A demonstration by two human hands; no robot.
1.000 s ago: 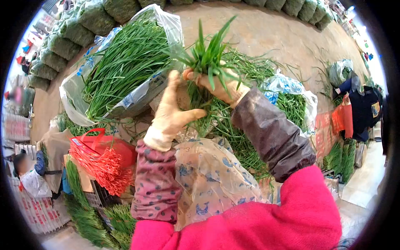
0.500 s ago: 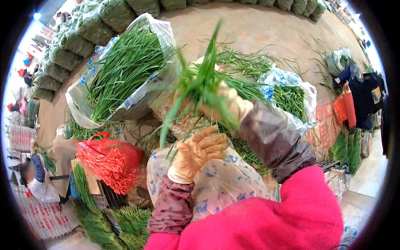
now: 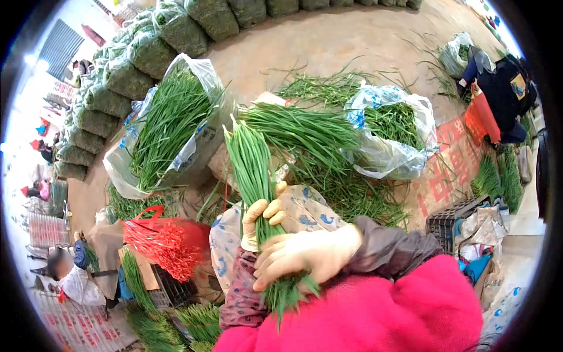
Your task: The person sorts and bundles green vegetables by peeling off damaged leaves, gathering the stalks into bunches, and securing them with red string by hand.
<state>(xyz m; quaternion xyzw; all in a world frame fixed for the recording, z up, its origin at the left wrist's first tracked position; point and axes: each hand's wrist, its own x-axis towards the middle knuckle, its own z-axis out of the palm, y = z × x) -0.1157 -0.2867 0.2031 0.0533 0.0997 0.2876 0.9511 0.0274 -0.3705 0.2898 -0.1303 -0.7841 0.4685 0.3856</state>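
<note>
A bunch of long green stalks (image 3: 249,161) stands nearly upright over my lap, its pale ends at the top and its leafy tips low against my sleeve. My left hand (image 3: 264,218), in a pale glove, has its fingers wrapped round the middle of the bunch. Just below, my right hand (image 3: 308,255), gloved too, lies across the leafy part with its fingers curled over it. Beyond the bunch, a loose pile of green stalks (image 3: 302,126) lies on its side, pale ends to the left.
An open plastic bag of stalks (image 3: 176,123) stands at the left, another bag (image 3: 419,146) at the right. A red bag (image 3: 196,240) with red ties (image 3: 167,249) sits at the lower left. Black crates (image 3: 443,226) stand at the right. Co-workers (image 3: 82,281) are at the sides.
The bunch has come down towards my lap and turned, pale ends now up. My left hand has closed round it, and my right hand has moved down onto its leafy part.
</note>
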